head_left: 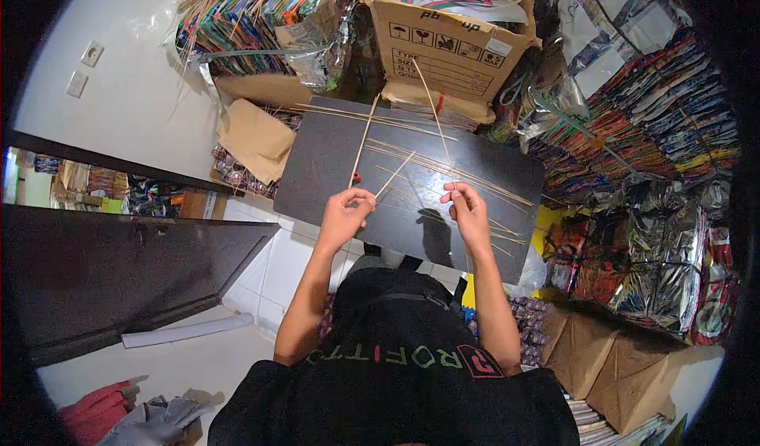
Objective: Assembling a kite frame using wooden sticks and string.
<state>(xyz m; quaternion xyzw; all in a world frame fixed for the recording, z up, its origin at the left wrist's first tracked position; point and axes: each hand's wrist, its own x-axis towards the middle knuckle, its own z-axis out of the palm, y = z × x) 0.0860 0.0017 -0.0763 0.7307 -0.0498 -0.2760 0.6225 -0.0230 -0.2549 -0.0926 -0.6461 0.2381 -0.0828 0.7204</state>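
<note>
Over the near side of the dark table (317,157), my left hand (345,215) has its fingers closed on thin bamboo sticks. A long stick (365,139) rises from that hand toward the far edge, and a shorter one (396,173) slants up to the right. My right hand (470,215) pinches the lower end of another long thin stick (431,101), which leans away to the far left. Between and beyond the hands, several loose sticks (475,173) lie roughly side by side on the tabletop. A small reddish-brown round piece (356,178) is beside the left hand.
A cardboard box (451,46) full of papers stands behind the table. Bundled, colourful flat packs are stacked at the far left (261,38) and along the right (633,121). A brown paper piece (255,139) lies at the table's left. A dark door panel (134,280) is at the left.
</note>
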